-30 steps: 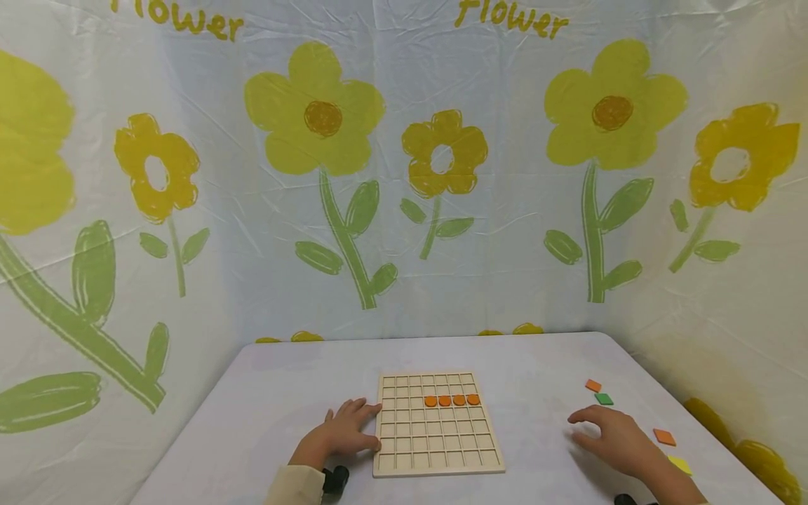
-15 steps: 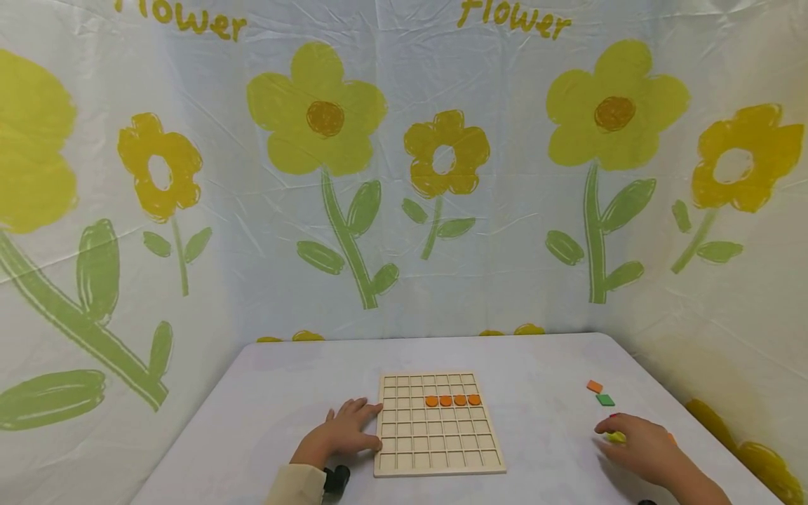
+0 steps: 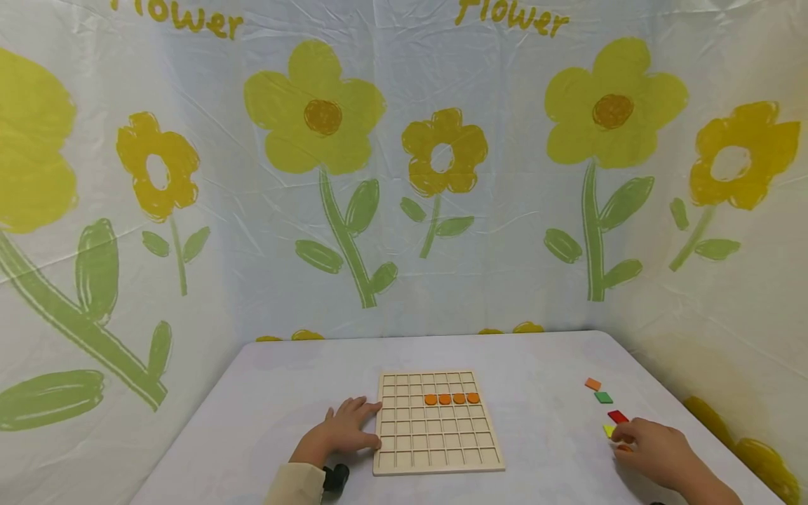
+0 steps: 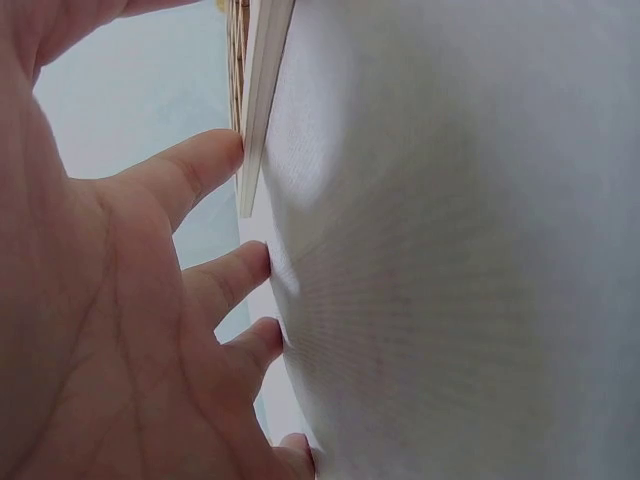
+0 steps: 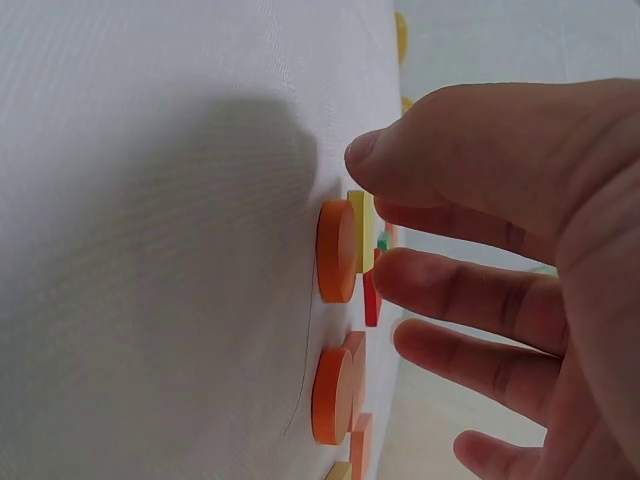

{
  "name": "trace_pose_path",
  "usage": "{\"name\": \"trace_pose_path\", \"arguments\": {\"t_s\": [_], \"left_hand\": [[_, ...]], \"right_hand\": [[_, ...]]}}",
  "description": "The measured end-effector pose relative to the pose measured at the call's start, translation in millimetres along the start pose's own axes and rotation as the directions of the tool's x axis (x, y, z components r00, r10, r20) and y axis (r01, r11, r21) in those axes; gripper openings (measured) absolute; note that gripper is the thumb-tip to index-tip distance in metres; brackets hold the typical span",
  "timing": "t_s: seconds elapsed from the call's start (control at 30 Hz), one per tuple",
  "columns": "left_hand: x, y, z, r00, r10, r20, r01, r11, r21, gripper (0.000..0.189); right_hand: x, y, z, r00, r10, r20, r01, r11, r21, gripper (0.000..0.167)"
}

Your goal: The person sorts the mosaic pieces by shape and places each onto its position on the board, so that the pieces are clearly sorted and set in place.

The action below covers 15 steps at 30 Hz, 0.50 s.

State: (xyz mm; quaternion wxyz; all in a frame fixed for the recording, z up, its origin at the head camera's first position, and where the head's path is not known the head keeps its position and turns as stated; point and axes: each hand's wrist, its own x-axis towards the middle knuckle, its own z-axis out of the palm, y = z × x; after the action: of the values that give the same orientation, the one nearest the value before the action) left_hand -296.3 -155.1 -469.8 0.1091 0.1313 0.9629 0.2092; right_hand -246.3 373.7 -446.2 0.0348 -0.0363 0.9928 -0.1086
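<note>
A wooden grid board [image 3: 435,444] lies on the table, with a row of several orange discs [image 3: 445,399] in its upper right cells. My left hand [image 3: 344,429] rests at the board's left edge, fingers spread; the left wrist view has one fingertip [image 4: 225,150] against the board's side [image 4: 262,75]. Off to the right, my right hand [image 3: 659,452] hovers with loosely bent fingers over a loose orange disc [image 5: 337,250]. That disc lies flat on the table beneath the thumb, and thumb and fingers stand apart. A second orange disc [image 5: 332,396] lies beside it, hidden in the head view.
Square tiles lie scattered on the right: orange [image 3: 593,384], green [image 3: 603,398], red [image 3: 618,416] and yellow [image 3: 609,431]. More orange tiles [image 5: 362,445] show in the right wrist view. A flower-printed cloth [image 3: 505,245] hangs behind and beside the table.
My right hand has moved right and toward me, uncovering the red and yellow tiles and reaching the loose orange disc. The left hand and the board stay in place.
</note>
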Motion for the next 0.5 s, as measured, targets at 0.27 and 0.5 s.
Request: {"name": "trace_pose_path", "arguments": {"t_s": [0.27,0.5], "left_hand": [[0.4,-3.0,1.7,1.0,0.013,-0.003,-0.013,1.0,0.0,0.077],[0.6,-2.3,1.1,1.0,0.014,-0.008,-0.014,1.0,0.0,0.077]], "right_hand": [[0.0,7.8,7.0,0.998,0.033,0.046,-0.035,0.999,0.027,0.028],[-0.1,7.7,8.3,0.999,0.027,0.033,-0.027,1.0,0.012,0.023]]}}
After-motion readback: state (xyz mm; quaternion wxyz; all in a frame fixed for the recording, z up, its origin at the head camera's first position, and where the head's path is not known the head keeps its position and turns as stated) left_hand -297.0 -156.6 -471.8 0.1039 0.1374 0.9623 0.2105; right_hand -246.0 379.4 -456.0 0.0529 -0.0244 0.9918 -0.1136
